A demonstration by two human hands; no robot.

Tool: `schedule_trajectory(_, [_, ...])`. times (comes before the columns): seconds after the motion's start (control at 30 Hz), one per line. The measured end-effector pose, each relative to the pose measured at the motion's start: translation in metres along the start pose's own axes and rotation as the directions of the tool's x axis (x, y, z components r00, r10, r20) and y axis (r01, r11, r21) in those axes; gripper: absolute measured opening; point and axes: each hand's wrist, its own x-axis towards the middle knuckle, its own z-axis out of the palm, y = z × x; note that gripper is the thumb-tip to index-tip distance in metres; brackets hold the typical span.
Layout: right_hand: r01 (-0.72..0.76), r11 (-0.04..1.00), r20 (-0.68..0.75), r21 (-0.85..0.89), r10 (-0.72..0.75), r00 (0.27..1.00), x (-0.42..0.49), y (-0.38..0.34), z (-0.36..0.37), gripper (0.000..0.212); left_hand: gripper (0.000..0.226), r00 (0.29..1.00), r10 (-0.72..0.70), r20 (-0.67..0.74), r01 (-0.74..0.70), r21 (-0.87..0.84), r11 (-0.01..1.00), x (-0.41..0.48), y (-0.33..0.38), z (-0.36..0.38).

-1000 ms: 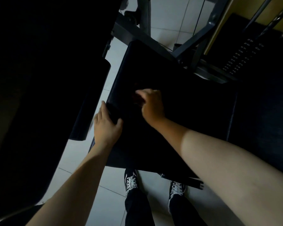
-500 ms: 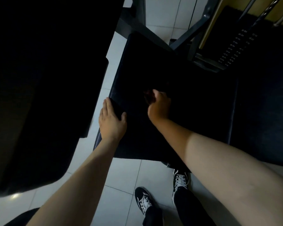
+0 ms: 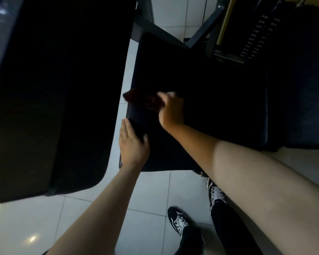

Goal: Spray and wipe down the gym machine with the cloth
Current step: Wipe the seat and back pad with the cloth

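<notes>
Wiping, your right hand (image 3: 170,109) clutches the cloth (image 3: 143,100) on the pad (image 3: 210,85); left hand (image 3: 133,145) lies flat (steadying it, likely).

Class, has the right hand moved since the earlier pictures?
Yes. The right hand has swept the cloth leftward, to the left edge of the seat pad.

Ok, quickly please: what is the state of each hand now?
Left hand: open, fingers straight against the seat pad edge.
Right hand: closed, holding the dark cloth.
</notes>
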Motion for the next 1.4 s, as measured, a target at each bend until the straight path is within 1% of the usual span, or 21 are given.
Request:
schedule_trajectory(0.03, [-0.084,0.996,-0.034,-0.005,0.083,0.996,0.008,0.001,0.000,0.057,0.082,1.000,0.004,-0.006,-0.004,0.000,1.000,-0.001,0.000,0.002])
schedule_trajectory(0.07, [-0.135,0.991,-0.029,0.007,0.135,0.990,0.012,0.001,0.000,0.056,0.082,1.000,0.013,-0.015,-0.013,0.007,1.000,-0.002,0.000,0.004])
schedule_trajectory(0.1, [-0.150,0.988,-0.002,0.036,0.150,0.989,0.012,0.001,0.003,0.054,0.081,0.999,0.023,-0.024,-0.023,0.018,1.000,-0.003,-0.002,0.006])
schedule_trajectory(0.17, [-0.093,0.992,0.018,0.087,0.092,0.996,-0.001,-0.004,0.015,0.056,0.082,0.999,0.035,-0.034,-0.034,0.025,0.999,-0.003,-0.005,0.010])
schedule_trajectory(0.27, [0.055,0.998,0.076,0.012,-0.055,0.996,-0.036,-0.005,0.027,0.064,0.083,0.998,0.048,-0.036,-0.048,-0.009,0.999,-0.005,-0.008,0.012])
schedule_trajectory(0.37, [0.177,0.984,0.145,-0.016,-0.173,0.974,-0.072,0.000,0.026,0.061,0.084,0.996,0.078,-0.030,-0.079,-0.031,0.996,-0.009,-0.009,0.010])
schedule_trajectory(0.53, [0.200,0.980,0.212,-0.007,-0.193,0.958,-0.106,0.008,0.017,0.048,0.089,0.993,0.112,0.025,-0.112,0.009,0.994,-0.027,-0.011,0.000])
schedule_trajectory(0.6, [0.241,0.970,0.246,-0.021,-0.229,0.942,-0.100,0.010,0.006,0.047,0.092,0.995,0.088,0.037,-0.090,0.033,0.995,-0.028,-0.007,0.000])
schedule_trajectory(0.63, [0.255,0.966,0.248,-0.049,-0.236,0.940,-0.093,0.011,0.000,0.048,0.094,0.997,0.055,0.052,-0.057,0.047,0.997,-0.027,-0.002,0.002])
schedule_trajectory(0.7, [0.214,0.969,0.181,-0.123,-0.190,0.965,-0.073,0.024,-0.012,0.052,0.097,0.997,-0.029,0.071,0.024,0.068,0.997,-0.021,0.012,0.007])
schedule_trajectory(0.73, [0.150,0.977,0.112,-0.153,-0.133,0.985,-0.060,0.034,-0.020,0.053,0.097,0.995,-0.068,0.073,0.062,0.079,0.995,-0.019,0.018,0.009])
schedule_trajectory(0.8, [-0.044,0.973,-0.009,-0.227,0.043,0.999,-0.036,0.068,-0.038,0.052,0.096,0.992,-0.109,0.065,0.101,0.109,0.989,-0.016,0.025,0.018])
schedule_trajectory(0.87, [-0.232,0.941,-0.057,-0.246,0.225,0.973,-0.023,0.103,-0.059,0.054,0.093,0.994,-0.101,0.042,0.095,0.124,0.988,-0.016,0.022,0.024])
schedule_trajectory(0.9, [-0.289,0.928,-0.067,-0.235,0.281,0.957,-0.020,0.117,-0.067,0.053,0.091,0.996,-0.089,0.027,0.085,0.124,0.989,-0.017,0.019,0.027])
schedule_trajectory(0.97, [-0.339,0.922,-0.093,-0.188,0.327,0.940,-0.024,0.130,-0.071,0.052,0.089,0.997,-0.083,0.007,0.082,0.110,0.991,-0.018,0.016,0.029])
schedule_trajectory(1.0, [-0.353,0.923,-0.106,-0.153,0.340,0.934,-0.028,0.130,-0.068,0.052,0.090,0.996,-0.087,0.002,0.087,0.098,0.991,-0.018,0.015,0.028])
schedule_trajectory(1.13, [-0.420,0.898,-0.087,-0.134,0.411,0.907,-0.046,0.105,-0.049,0.063,0.095,0.996,-0.085,-0.009,0.085,0.078,0.993,-0.019,0.013,0.025])
schedule_trajectory(1.2, [-0.411,0.904,-0.075,-0.119,0.405,0.911,-0.050,0.090,-0.040,0.064,0.096,0.997,-0.072,-0.019,0.073,0.087,0.994,-0.020,0.011,0.024])
schedule_trajectory(1.3, [-0.305,0.941,-0.040,-0.146,0.303,0.952,-0.062,0.062,-0.021,0.064,0.099,0.998,-0.057,0.009,0.056,0.081,0.995,-0.021,0.010,0.020])
schedule_trajectory(1.4, [-0.166,0.982,0.003,-0.085,0.167,0.986,-0.077,0.039,-0.002,0.064,0.102,0.999,-0.033,0.038,0.030,0.062,0.998,-0.022,0.008,0.016])
